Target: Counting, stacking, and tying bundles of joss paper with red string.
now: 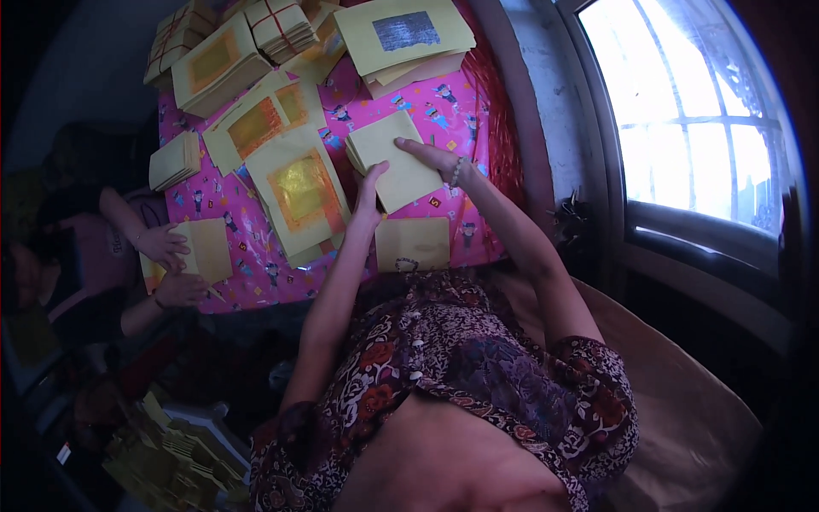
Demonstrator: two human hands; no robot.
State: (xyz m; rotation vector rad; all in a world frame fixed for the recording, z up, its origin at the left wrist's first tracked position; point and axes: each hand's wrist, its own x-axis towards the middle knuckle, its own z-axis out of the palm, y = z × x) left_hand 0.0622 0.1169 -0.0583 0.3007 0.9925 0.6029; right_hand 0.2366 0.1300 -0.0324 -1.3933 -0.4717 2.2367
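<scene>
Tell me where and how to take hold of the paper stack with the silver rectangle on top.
I'd take the paper stack by its near edge, coming from the wearer's side: pink cloth shows in front of it, while other papers crowd its left. Its sheets sit unevenly, so pinching the full depth would likely keep them together.

the left hand (368, 194) is edge-on in a gripping pose, thumb pointing forward, with the left forearm (328, 299) sloping up to it. the right hand (431, 158) reaches slightly farther ahead, thumb extended leftward, its forearm (503, 220) slanting inward. most fingers are hidden.
</scene>
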